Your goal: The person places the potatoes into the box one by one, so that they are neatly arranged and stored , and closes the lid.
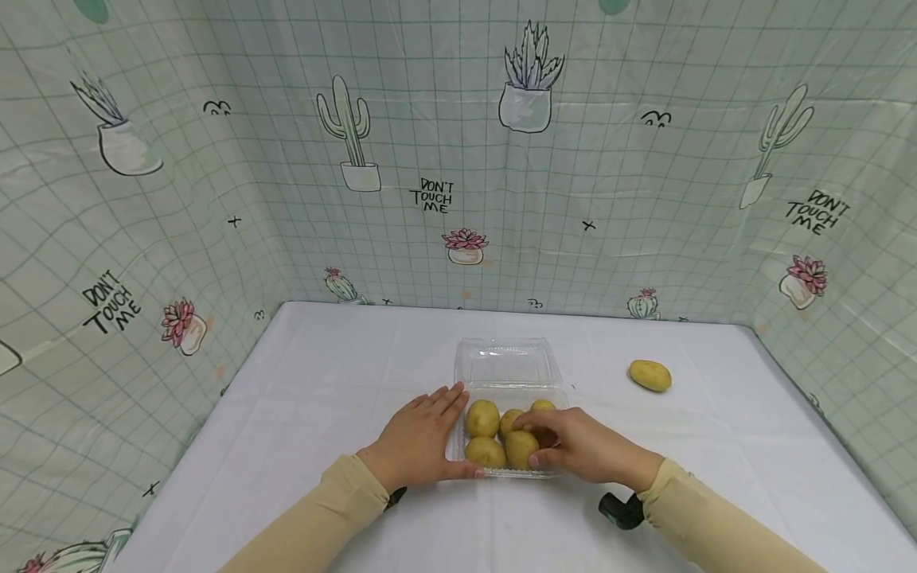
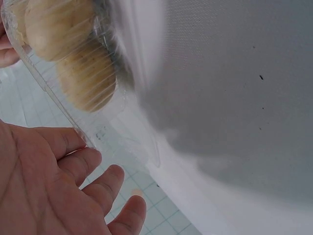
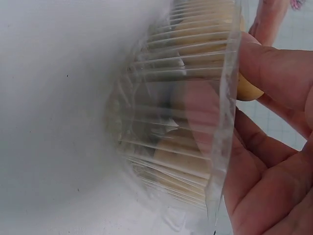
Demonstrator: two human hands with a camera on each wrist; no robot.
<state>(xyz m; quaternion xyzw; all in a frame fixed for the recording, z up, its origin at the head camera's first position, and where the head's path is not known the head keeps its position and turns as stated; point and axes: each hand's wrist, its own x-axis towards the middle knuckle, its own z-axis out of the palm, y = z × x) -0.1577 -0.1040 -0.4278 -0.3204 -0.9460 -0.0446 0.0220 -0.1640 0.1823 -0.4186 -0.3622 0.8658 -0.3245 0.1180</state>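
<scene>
A clear plastic clamshell box [image 1: 510,474] sits with its lid [image 1: 509,364] folded back, and several potatoes [image 1: 483,419] lie inside. My left hand [image 1: 414,447] rests along the box's left side with fingers stretched out, thumb at the front rim. In the left wrist view, that hand's fingertips touch the edge of the box [image 2: 63,110]. My right hand [image 1: 583,446] reaches in over the right side and grips the front middle potato [image 1: 521,450] between thumb and fingers. The right wrist view shows its fingers through the ribbed wall, partly hidden.
One loose potato [image 1: 650,376] lies on the white-covered table [image 1: 344,358], right of the box and farther back. Dark straps or devices [image 1: 620,511] show under the wrists. Cactus-printed cloth walls [image 1: 458,143] enclose the back and both sides.
</scene>
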